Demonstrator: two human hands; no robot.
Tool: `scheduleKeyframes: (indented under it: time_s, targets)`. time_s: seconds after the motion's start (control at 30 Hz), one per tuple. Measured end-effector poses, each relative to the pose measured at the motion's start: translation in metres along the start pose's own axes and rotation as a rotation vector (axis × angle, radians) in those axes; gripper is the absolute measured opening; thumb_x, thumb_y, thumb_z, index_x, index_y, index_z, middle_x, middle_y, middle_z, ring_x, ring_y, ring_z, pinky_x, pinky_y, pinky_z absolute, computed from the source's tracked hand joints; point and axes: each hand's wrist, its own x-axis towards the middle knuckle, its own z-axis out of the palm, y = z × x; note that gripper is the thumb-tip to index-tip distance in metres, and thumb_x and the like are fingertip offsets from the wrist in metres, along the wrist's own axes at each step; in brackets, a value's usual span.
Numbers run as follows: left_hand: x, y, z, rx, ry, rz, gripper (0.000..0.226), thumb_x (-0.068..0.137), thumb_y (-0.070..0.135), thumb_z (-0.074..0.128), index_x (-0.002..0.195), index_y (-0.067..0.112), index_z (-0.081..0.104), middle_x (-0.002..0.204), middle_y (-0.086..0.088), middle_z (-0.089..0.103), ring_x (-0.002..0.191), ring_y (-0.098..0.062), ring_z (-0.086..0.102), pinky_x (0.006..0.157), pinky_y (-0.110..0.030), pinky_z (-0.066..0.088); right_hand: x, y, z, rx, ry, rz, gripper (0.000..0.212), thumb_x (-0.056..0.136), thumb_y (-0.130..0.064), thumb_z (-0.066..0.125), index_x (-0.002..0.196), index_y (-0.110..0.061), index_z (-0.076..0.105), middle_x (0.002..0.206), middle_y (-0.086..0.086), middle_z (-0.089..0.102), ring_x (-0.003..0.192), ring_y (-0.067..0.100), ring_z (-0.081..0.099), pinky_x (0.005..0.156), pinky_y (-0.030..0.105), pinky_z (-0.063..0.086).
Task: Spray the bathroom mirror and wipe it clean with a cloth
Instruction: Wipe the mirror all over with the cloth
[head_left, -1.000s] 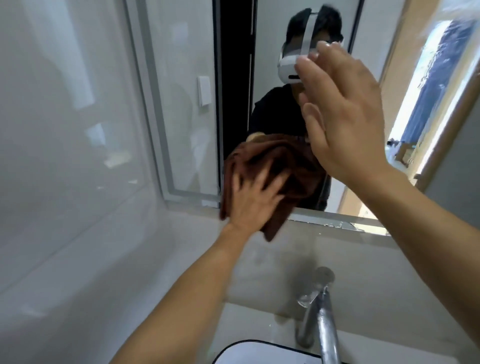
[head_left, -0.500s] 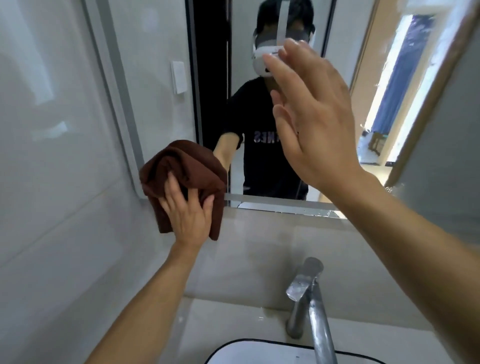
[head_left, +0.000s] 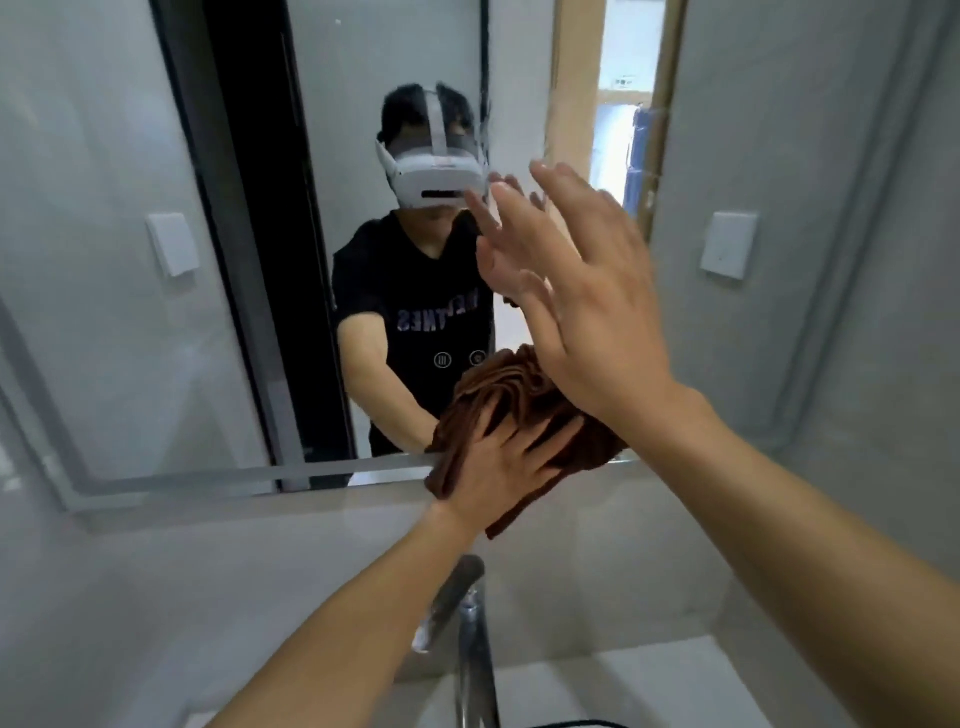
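A chrome tap (head_left: 475, 639) stands nearest, at the bottom of the view, over the dark-rimmed edge of a white basin (head_left: 576, 724). Above it the left hand (head_left: 501, 462) lies with fingers spread flat on a bunched brown cloth (head_left: 524, 400), pressing it against the lower edge of the rectangular wall mirror (head_left: 249, 291), where the cloth hangs partly over the frame onto the pale wall below. The right hand (head_left: 582, 306) is raised higher and to the right, fingers straight and slightly parted, holding nothing, its fingertips at or near the glass. In the mirror a reflected person in a dark shirt wears a white headset (head_left: 434, 174).
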Motion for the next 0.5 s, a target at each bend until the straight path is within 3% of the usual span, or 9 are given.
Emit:
scheduleKeyframes:
  time_s: [0.07, 0.13, 0.33, 0.43, 0.5]
  targets:
    - [0.013, -0.019, -0.016, -0.076, 0.041, 0.019, 0.061, 0.094, 0.046, 0.055, 0.15, 0.024, 0.043, 0.155, -0.008, 0.038, 0.138, -0.033, 0.034, 0.123, -0.044, -0.003, 0.004, 0.013, -0.01, -0.014, 0.027, 0.039, 0.056, 0.095, -0.012, 0.052, 0.15, -0.018, 0.045, 0.156, 0.008, 0.04, 0.148, 0.024, 0.031, 0.121, 0.045, 0.024]
    - [0.034, -0.047, -0.039, -0.098, 0.087, -0.056, 0.062, 0.093, 0.045, 0.059, 0.15, 0.025, 0.044, 0.153, -0.011, 0.045, 0.139, -0.035, 0.036, 0.123, -0.046, 0.001, 0.01, 0.024, -0.016, -0.04, 0.056, 0.072, 0.055, 0.095, -0.012, 0.049, 0.15, -0.017, 0.046, 0.156, 0.009, 0.041, 0.148, 0.025, 0.032, 0.121, 0.044, 0.024]
    - [0.139, -0.153, -0.122, 0.03, 0.176, -0.431, 0.068, 0.096, 0.055, 0.041, 0.158, 0.031, 0.026, 0.165, -0.012, 0.023, 0.148, -0.035, 0.028, 0.121, -0.061, 0.009, 0.027, 0.053, -0.018, -0.14, 0.067, 0.197, 0.051, 0.097, -0.011, 0.042, 0.148, -0.011, 0.045, 0.158, 0.011, 0.039, 0.149, 0.028, 0.031, 0.122, 0.044, 0.023]
    - [0.158, -0.154, -0.129, 0.091, 0.183, -0.535, 0.067, 0.097, 0.055, 0.035, 0.158, 0.032, 0.022, 0.166, -0.013, 0.018, 0.151, -0.034, 0.022, 0.12, -0.062, 0.01, 0.028, 0.059, -0.02, -0.13, 0.073, 0.26, 0.057, 0.096, -0.024, 0.026, 0.148, -0.009, 0.045, 0.157, 0.01, 0.04, 0.148, 0.027, 0.032, 0.122, 0.042, 0.024]
    - [0.151, -0.133, -0.115, 0.104, 0.184, -0.53, 0.066, 0.096, 0.053, 0.039, 0.157, 0.031, 0.027, 0.165, -0.015, 0.021, 0.148, -0.035, 0.029, 0.12, -0.063, 0.012, 0.022, 0.062, -0.019, -0.119, 0.075, 0.273, 0.064, 0.093, -0.03, 0.021, 0.148, -0.009, 0.046, 0.156, 0.01, 0.041, 0.147, 0.026, 0.033, 0.121, 0.04, 0.024]
